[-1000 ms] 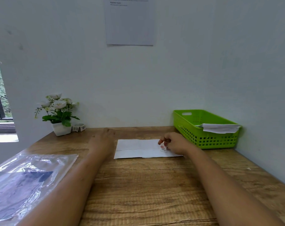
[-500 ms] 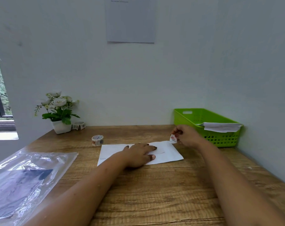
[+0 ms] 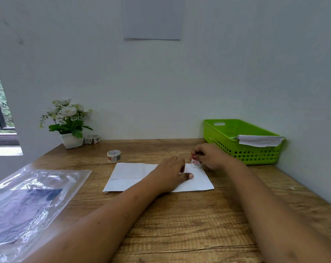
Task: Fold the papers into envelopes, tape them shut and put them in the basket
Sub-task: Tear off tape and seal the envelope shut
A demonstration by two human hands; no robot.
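Taping step. Pressing envelope [image 3: 130,175] down mid-frame with left hand [image 3: 170,173], fingers flat; pinching tape piece [image 3: 195,162] in right hand [image 3: 211,156] beside it (basket [image 3: 255,155] far right). Next: lower tape squarely over flap.

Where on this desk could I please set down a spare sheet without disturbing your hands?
Bare wood lies between the forearms, nearer than the folded paper, and along the back wall between the tape roll and the green basket. Crowded: the middle, where the left hand presses the paper and the right hand pinches a tape piece; the plastic bag covers the left.
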